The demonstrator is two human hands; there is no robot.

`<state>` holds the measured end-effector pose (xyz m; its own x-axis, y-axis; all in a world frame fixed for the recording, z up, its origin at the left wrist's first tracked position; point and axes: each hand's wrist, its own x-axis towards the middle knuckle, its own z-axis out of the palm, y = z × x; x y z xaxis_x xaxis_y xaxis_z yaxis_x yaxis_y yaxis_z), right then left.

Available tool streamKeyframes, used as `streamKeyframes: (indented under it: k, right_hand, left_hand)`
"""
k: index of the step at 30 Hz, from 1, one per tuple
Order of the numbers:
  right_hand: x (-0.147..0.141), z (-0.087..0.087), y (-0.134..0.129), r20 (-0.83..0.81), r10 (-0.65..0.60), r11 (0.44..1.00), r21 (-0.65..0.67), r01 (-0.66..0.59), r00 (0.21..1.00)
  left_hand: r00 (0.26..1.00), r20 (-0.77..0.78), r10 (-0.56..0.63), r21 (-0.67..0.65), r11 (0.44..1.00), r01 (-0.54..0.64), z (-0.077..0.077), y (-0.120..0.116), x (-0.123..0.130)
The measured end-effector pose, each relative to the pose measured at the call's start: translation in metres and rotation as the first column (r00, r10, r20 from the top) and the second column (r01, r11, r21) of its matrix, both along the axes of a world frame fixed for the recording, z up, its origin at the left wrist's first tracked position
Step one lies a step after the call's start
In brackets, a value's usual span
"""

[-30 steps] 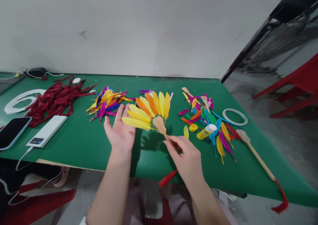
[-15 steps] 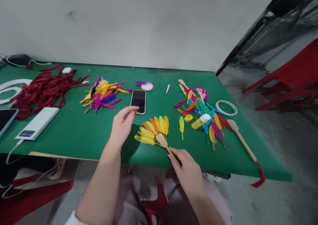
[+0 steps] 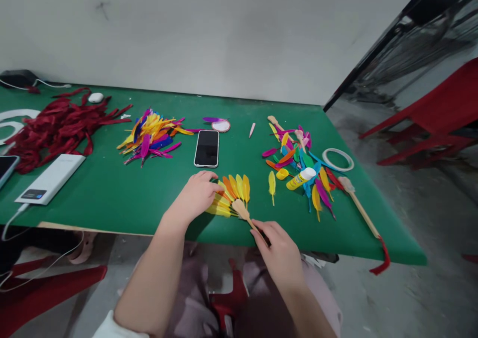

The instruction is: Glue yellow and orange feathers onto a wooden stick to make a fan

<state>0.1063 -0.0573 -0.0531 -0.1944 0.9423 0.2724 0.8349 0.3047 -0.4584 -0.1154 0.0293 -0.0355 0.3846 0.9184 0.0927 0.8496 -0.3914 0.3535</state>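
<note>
A feather fan with yellow and orange feathers (image 3: 238, 184) spreading from a pale wooden handle (image 3: 241, 208) is tilted up and to the left over the green table. My right hand (image 3: 280, 251) pinches the lower handle between thumb and fingers. On the fan's left side, my left hand (image 3: 197, 193) has its fingers bent and closed at the feathers, covering some of them. What lies between those fingertips is partly hidden, but they appear to grip a feather. Just above the left hand lies a phone (image 3: 206, 149). A loose yellow feather (image 3: 272, 186) rests right of the fan.
A glue stick (image 3: 300, 178), its yellow cap (image 3: 283, 173), mixed feathers (image 3: 287, 156) and a tape roll (image 3: 338, 160) are at right. Beside them lies a tasselled wooden stick (image 3: 362, 211). Leftward are a feather pile (image 3: 151, 135), dark red ribbons (image 3: 63, 129) and a power bank (image 3: 52, 178).
My left hand has moved from the phone's lower edge down and right onto the fan's feathers. My right hand keeps its hold on the handle. The view has shifted slightly.
</note>
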Motion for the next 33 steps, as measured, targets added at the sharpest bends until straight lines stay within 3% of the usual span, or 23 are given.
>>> streamKeyframes:
  k: [12, 22, 28, 31, 33]
  right_hand:
    - [-0.001, -0.006, 0.0, 0.0, -0.015, 0.999, 0.029, 0.015, 1.0]
    - [0.0, -0.007, -0.001, -0.018, 0.0, 0.997, 0.083, 0.002, 1.0]
    - [0.002, -0.008, -0.005, -0.14, -0.03, 0.987, 0.155, 0.052, 0.99]
    - [0.0, 0.001, -0.008, -0.336, -0.114, 0.992, 0.008, 0.124, 0.935]
    - [-0.002, 0.008, -0.008, -0.521, -0.253, 0.965, -0.192, 0.177, 0.815]
  left_hand:
    - [1.0, -0.007, 0.005, 0.0, 1.0, -0.005, 0.001, 0.003, -0.002]
    - [0.963, 0.189, 0.192, 0.045, 0.978, -0.203, 0.01, 0.004, -0.012]
    - [0.844, 0.474, 0.253, 0.123, 0.929, -0.348, 0.018, 0.001, -0.016]
    - [0.742, 0.608, 0.282, 0.147, 0.879, -0.454, 0.02, 0.0, -0.02]
    - [0.666, 0.67, 0.329, 0.087, 0.856, -0.51, 0.02, 0.001, -0.023]
